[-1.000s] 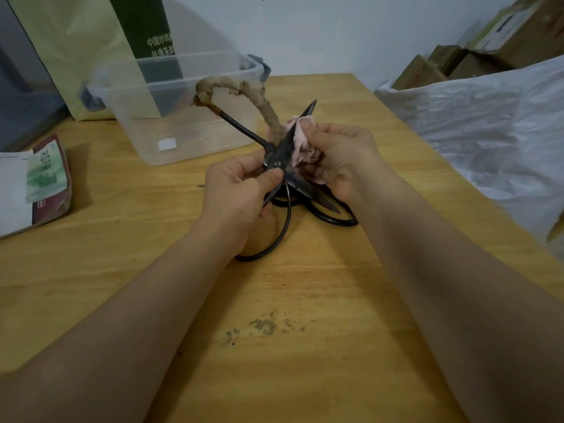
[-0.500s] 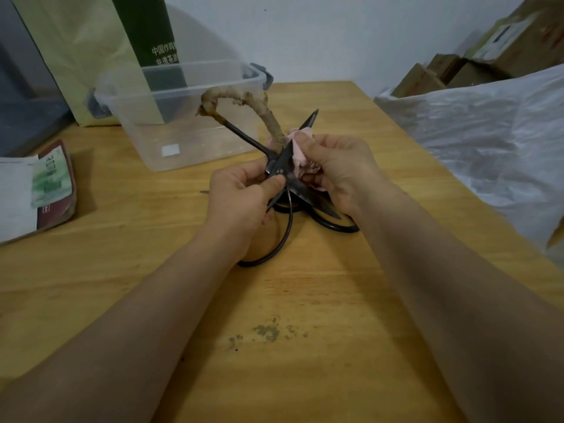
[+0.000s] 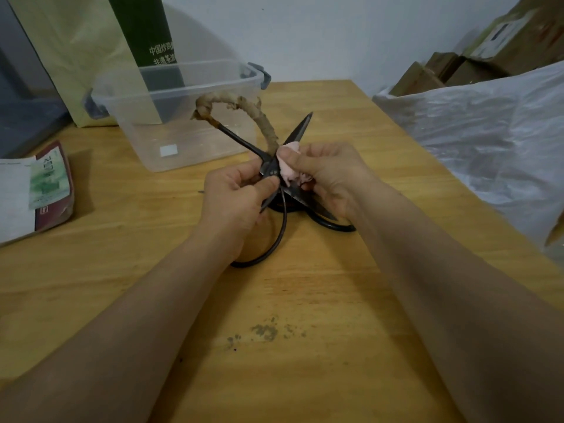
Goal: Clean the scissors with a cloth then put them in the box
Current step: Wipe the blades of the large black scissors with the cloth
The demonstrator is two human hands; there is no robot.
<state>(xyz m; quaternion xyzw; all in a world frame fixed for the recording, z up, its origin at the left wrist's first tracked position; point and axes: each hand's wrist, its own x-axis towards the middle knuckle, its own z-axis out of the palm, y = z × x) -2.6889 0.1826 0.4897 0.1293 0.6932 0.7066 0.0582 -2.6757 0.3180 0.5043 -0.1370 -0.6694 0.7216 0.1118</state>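
Head view: a honey-coloured wooden table [image 3: 305, 300], smooth-grained, with a dark smudge [image 3: 265, 331] near me and a plain white wall [image 3: 335, 32] behind it. Crinkled white plastic sheeting [image 3: 488, 132] and cardboard boxes [image 3: 488, 50] sit to the right. The clear plastic box [image 3: 183, 117] stands just beyond my hands. My left hand [image 3: 235, 203] pinches the black metal scissors [image 3: 300, 128] at the pivot (blades splayed in an X, one looped handle wrapped in frayed tan binding). My right hand [image 3: 329, 172] grips a bunched pink cloth [image 3: 290, 172] against a blade.
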